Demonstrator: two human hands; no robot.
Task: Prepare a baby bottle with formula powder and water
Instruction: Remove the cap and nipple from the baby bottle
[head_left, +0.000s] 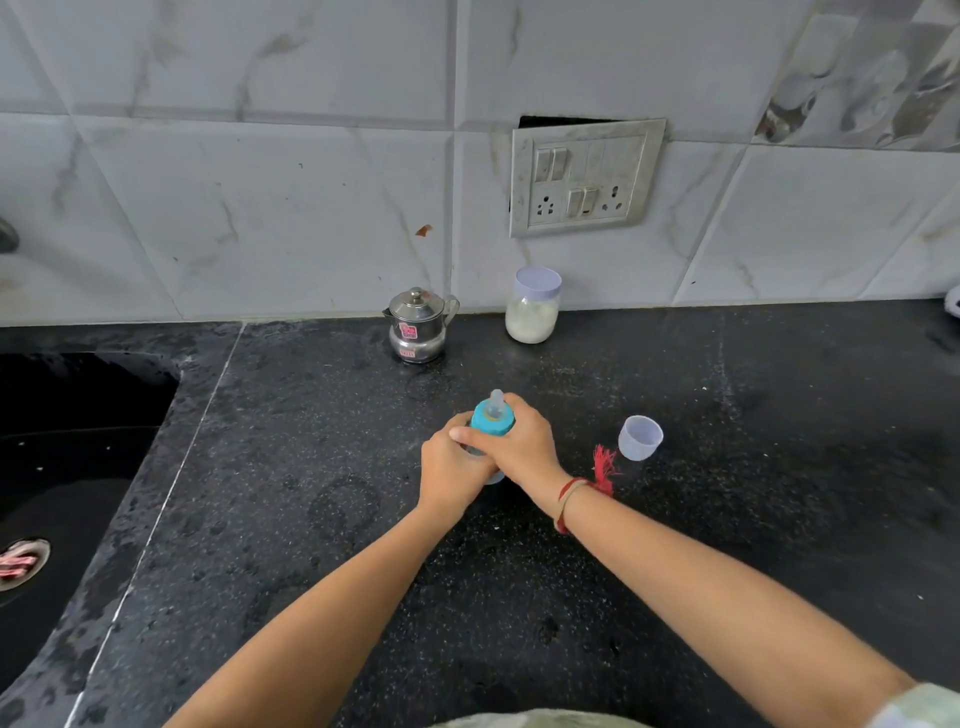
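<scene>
The baby bottle (492, 418) stands at the middle of the black counter (727, 519), topped by a blue screw collar and a clear teat. My left hand (451, 470) grips the bottle's body, which is mostly hidden. My right hand (522, 441) is wrapped round the blue collar from the right. The bottle's clear cap (640, 437) lies on its side to the right. A jar of white formula powder (533, 306) with a pale lid stands by the wall. A small steel kettle (418, 326) stands left of the jar.
A dark sink (67, 467) with a drain takes up the left side. A switch and socket panel (584, 179) is on the tiled wall. A red thread hangs from my right wrist.
</scene>
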